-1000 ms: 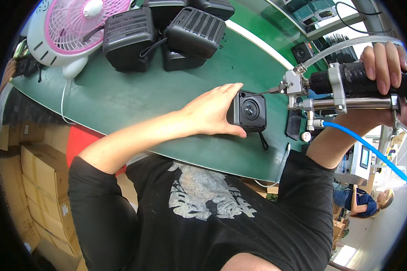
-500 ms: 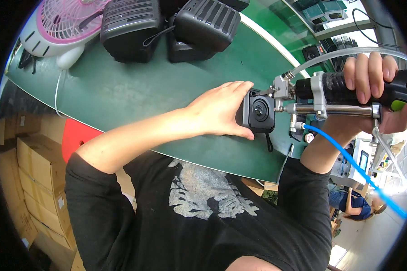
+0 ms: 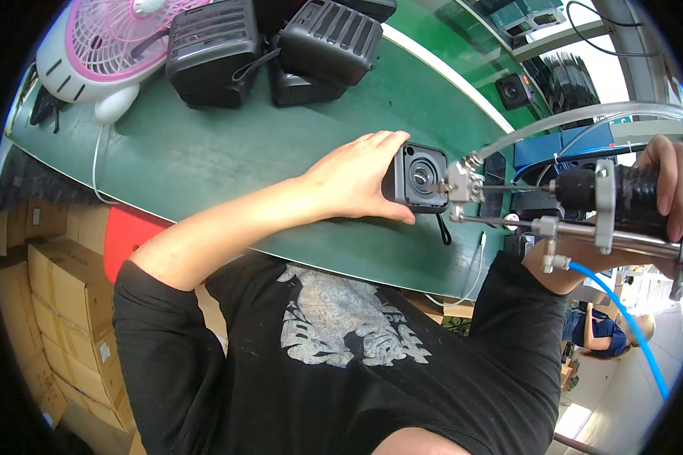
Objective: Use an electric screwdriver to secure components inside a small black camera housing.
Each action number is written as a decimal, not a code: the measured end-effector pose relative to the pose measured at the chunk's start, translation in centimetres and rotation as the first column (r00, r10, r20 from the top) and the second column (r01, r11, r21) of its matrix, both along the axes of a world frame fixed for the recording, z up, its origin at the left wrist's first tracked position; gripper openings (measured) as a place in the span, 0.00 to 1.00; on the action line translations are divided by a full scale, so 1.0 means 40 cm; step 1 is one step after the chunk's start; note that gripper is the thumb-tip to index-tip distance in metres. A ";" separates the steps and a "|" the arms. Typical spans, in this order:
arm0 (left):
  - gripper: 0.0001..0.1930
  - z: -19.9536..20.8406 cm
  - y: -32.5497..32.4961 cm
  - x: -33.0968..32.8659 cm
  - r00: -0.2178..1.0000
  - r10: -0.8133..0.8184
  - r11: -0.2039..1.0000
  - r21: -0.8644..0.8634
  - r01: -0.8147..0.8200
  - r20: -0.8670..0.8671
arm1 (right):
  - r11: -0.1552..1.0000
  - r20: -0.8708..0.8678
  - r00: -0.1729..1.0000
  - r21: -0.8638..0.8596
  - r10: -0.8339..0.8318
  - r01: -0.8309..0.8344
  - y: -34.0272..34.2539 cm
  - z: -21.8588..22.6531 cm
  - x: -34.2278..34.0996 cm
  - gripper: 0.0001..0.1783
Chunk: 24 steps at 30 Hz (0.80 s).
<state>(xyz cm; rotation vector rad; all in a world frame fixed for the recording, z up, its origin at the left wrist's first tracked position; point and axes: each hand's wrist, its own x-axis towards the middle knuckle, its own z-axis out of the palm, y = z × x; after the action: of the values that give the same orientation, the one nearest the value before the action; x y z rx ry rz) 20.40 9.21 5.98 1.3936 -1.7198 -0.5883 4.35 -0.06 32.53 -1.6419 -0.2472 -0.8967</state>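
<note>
My left hand (image 3: pixel 357 178) is wrapped round a small black speaker (image 3: pixel 411 161), whose square face with a round cone is turned to the right. A wrist strap (image 3: pixel 443 230) hangs from its lower corner. My right hand (image 3: pixel 669 182) grips the black handle of a screwdriver with an air hose (image 3: pixel 605 193), held sideways at the right. Its metal nose (image 3: pixel 463 182) is at the right side of the speaker's face; I cannot tell whether the tip touches. Thin rods show between nose and handle.
Several black speakers (image 3: pixel 212 57) with ribbed sides stand at the far side of the green table (image 3: pixel 182 163). A pink and white fan (image 3: pixel 102 61) is at the far left. A clear hose (image 3: pixel 577 117) and a blue hose (image 3: pixel 622 311) run from the tool. Cardboard boxes (image 3: pixel 68 288) are stacked at left.
The screwdriver's handle and my right hand have moved right, away from the nose, baring the rods. The nose has moved from the speaker's upper right corner to lower down. The speaker shifted slightly left.
</note>
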 end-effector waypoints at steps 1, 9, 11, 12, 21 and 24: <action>0.54 -0.002 -0.003 -0.003 1.000 0.000 1.000 -0.026 0.001 0.012 | 0.829 -0.135 0.818 0.055 0.559 -0.557 -0.035 0.001 -0.011 0.24; 0.54 -0.006 -0.002 0.002 1.000 0.021 0.999 -0.030 -0.020 0.020 | 0.851 -0.111 0.844 0.085 0.525 -0.518 -0.023 -0.047 -0.003 0.26; 0.54 -0.006 -0.003 0.003 1.000 0.017 1.000 -0.021 -0.017 0.016 | 0.856 -0.146 0.844 0.077 0.517 -0.511 -0.023 -0.056 0.004 0.26; 0.54 -0.006 -0.003 0.004 1.000 0.017 1.000 -0.023 -0.017 0.019 | 0.861 -0.180 0.842 0.067 0.508 -0.505 -0.023 -0.062 0.008 0.26; 0.52 0.017 0.006 0.011 1.000 -0.006 0.999 0.043 0.006 0.010 | 0.969 -0.125 0.962 0.075 0.242 -0.234 0.001 -0.165 -0.001 0.27; 0.51 0.019 -0.013 -0.004 0.996 0.003 0.999 -0.035 0.000 0.093 | 0.975 -0.165 0.961 0.024 0.220 -0.220 -0.010 -0.146 -0.010 0.29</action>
<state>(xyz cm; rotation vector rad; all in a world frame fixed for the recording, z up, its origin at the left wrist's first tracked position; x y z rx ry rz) 20.26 8.71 6.73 1.4171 -1.7940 -0.4964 3.93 -0.48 26.68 -1.6374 -0.3039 -0.5875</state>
